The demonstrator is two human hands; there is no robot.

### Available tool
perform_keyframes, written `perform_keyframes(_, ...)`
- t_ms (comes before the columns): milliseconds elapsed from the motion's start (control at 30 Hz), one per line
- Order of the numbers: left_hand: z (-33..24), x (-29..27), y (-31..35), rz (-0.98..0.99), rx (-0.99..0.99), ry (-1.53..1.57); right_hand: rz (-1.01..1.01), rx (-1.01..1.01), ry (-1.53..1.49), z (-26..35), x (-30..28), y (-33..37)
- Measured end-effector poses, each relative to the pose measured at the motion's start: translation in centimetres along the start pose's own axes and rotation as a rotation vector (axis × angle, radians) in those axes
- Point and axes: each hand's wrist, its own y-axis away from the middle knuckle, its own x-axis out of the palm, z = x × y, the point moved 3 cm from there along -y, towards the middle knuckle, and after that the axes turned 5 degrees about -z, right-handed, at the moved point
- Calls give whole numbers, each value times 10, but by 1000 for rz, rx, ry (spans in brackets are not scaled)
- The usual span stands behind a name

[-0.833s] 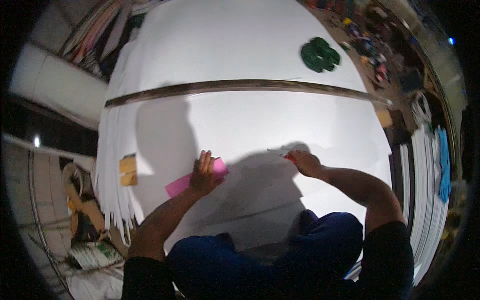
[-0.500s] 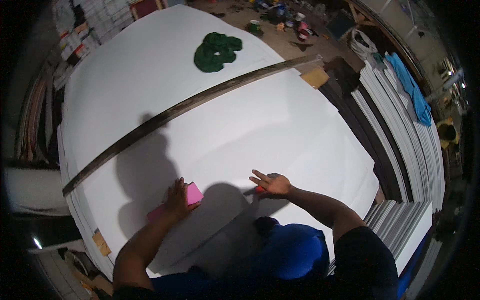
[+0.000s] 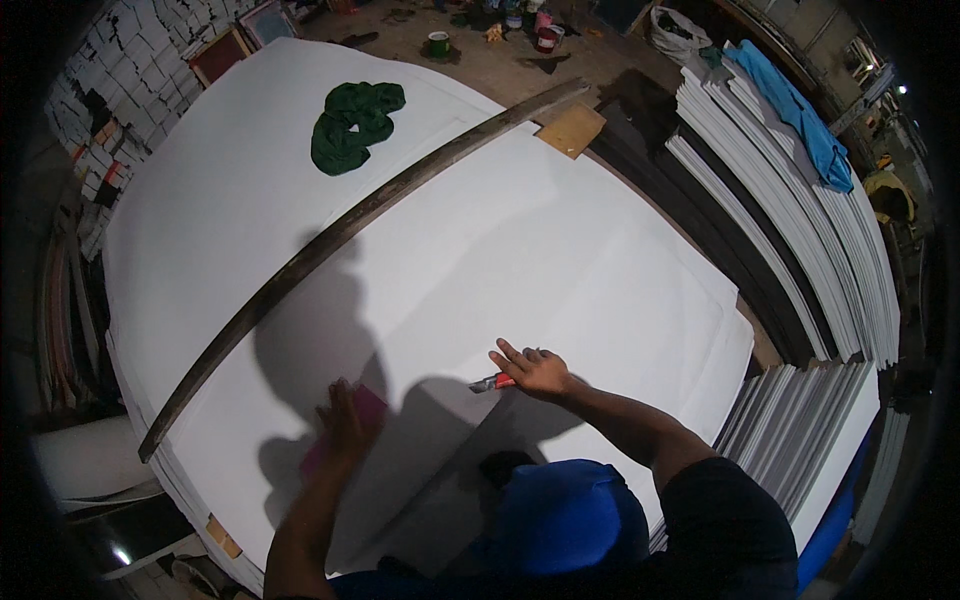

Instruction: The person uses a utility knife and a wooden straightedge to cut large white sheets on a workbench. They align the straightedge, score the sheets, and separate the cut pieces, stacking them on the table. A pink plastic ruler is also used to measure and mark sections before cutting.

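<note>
My left hand [image 3: 343,428] is wrapped over a flat pink piece [image 3: 369,407], in shadow on a large white sheet [image 3: 590,260]. Part of the pink piece also shows past the wrist side of the hand, and its middle is hidden. To the right, my right hand [image 3: 540,373] grips a red utility knife [image 3: 504,380] low in the palm, index and middle fingers stretched forward. The knife's metal tip points left, toward the pink piece, just above the sheet; whether it touches cannot be made out.
A long dark wooden batten [image 3: 340,232] crosses the sheets beyond my hands. A crumpled green cloth [image 3: 352,128] lies past it. Stacked panels [image 3: 790,210] with a blue cloth [image 3: 795,110] stand at right. Blue fabric [image 3: 570,515] rises at the lower edge. A green-and-white can [image 3: 438,44] is far off.
The whole view has shifted. The pink piece, brightly lit before, now lies in shadow with my left hand. My right hand has turned, so the knife's red body and metal tip show more clearly.
</note>
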Motion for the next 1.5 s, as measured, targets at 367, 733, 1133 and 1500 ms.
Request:
perform_keyframes(367,-43,-75,-9,-32,110,159,111,262,-382,12,-68,-3)
perform_keyframes(733,-189,-367,-23,-284,342,278,312,915,-1401,92,-307,-159)
perform_keyframes(1133,-211,-551,32,-227,96,514,-288,1247,-1474,51,-584,-49)
perform_keyframes(1500,-392,-741,-57,122,-62,1106,-684,1388,-1314,-55,-761,-2)
